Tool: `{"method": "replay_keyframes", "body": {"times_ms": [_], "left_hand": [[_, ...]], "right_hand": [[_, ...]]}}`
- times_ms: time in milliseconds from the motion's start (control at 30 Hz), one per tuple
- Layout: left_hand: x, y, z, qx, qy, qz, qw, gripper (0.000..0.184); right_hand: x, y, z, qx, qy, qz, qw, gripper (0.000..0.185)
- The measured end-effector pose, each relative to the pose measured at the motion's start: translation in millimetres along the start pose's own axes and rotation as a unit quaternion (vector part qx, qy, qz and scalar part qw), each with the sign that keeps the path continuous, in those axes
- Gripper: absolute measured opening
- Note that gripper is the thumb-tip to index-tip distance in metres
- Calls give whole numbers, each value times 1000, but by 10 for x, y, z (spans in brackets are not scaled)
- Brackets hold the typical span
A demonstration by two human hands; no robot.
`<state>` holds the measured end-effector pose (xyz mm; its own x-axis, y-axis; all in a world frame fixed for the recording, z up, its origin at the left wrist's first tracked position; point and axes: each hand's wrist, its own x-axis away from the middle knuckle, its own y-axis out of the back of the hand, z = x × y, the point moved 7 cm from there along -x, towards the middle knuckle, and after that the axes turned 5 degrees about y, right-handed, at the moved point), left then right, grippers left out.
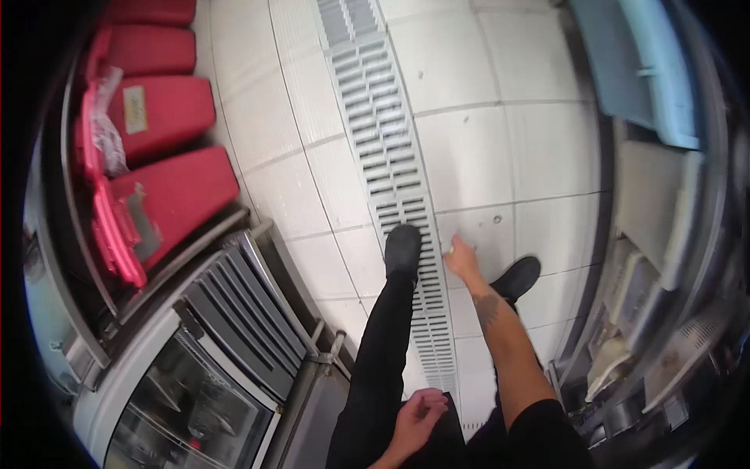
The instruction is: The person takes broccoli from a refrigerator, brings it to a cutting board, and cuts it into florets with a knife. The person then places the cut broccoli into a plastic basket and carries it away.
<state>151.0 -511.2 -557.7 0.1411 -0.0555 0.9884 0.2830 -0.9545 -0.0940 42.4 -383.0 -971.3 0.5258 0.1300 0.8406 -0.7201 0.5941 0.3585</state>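
My right hand (461, 256) hangs low over the floor beside the drain grating, at the end of a tattooed forearm. Its fingers are closed, and a small yellow-green thing (451, 251) shows at them, too small to name. My left hand (420, 418) is close to my body, in front of my dark trousers. Its fingers are loosely curled in, and I see nothing in them. One black shoe (403, 248) is on the grating; the other black shoe (519, 277) is on the tiles to the right.
A long drain grating (384, 125) runs along the tiled floor (461, 148). On the left are several red bins (176, 199) and a glass-fronted appliance (187, 406). Shelving on the right holds a blue container (625, 62), pale containers (652, 203) and metal vessels.
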Motion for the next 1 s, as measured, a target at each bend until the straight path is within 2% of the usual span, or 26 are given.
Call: {"method": "replay_keyframes", "body": {"times_ms": [33,67,133,167,267,333,367,433,467,533,567,633,667,700,733,800,833,867,933,1000], "left_hand": [[99,-6,11,-5,-21,16,1000,25],[197,43,17,-51,-55,-16,997,23],[448,27,-114,-79,-104,-35,991,17],[677,-79,-335,-53,-125,-7,991,17],[1322,-361,-957,-105,-221,73,967,15],[1586,-439,-1244,-132,-287,116,942,14],[1651,-429,-1329,-147,-296,121,936,16],[1927,-563,-1592,-160,-334,109,922,21],[2064,-638,-1689,-194,-340,103,914,23],[2255,-812,-1909,-261,-369,91,888,25],[2384,-970,-2053,-275,-387,96,875,25],[2637,-1247,-2153,-325,-391,77,858,22],[2614,-1376,-2249,-352,-437,103,821,23],[2629,-1513,-2317,-395,-484,65,778,22],[2878,-1714,-2339,-406,-462,57,787,22],[3112,-2339,-2397,-421,-454,51,784,21],[3129,-2533,-2391,-422,-489,54,761,19],[3237,-2780,-2334,-427,-520,63,737,17],[3393,-3405,-2127,-444,-530,105,715,17],[3657,-4105,-1841,-513,-541,141,651,22]], "right_hand": [[258,134,57,-12,13,-10,1000,62],[532,316,93,-19,28,-28,999,65],[1119,840,271,-15,56,-62,996,49],[1555,1332,541,-29,-2,-30,999,42],[2963,2920,1337,-163,64,-252,952,33],[4144,3959,1902,-248,125,-401,873,30],[4570,4361,2057,-243,128,-437,857,30],[5698,5112,2136,-219,192,-669,684,30],[6081,5342,2050,-217,180,-689,667,30],[6746,5892,1857,-259,165,-768,562,29],[7120,6131,1892,-263,117,-776,561,29],[7439,6607,1670,-230,125,-814,519,31],[7580,6882,1629,-216,128,-823,509,32],[7708,7163,1579,-201,134,-814,528,35],[7744,7423,1481,-209,101,-778,584,37],[8066,7603,1344,-195,132,-787,570,37],[8215,7526,1269,-183,147,-790,566,36],[8432,7329,1136,-170,165,-821,519,29],[8613,6793,638,-194,139,-839,489,22],[8608,6253,8,-201,52,-816,540,16]]}}
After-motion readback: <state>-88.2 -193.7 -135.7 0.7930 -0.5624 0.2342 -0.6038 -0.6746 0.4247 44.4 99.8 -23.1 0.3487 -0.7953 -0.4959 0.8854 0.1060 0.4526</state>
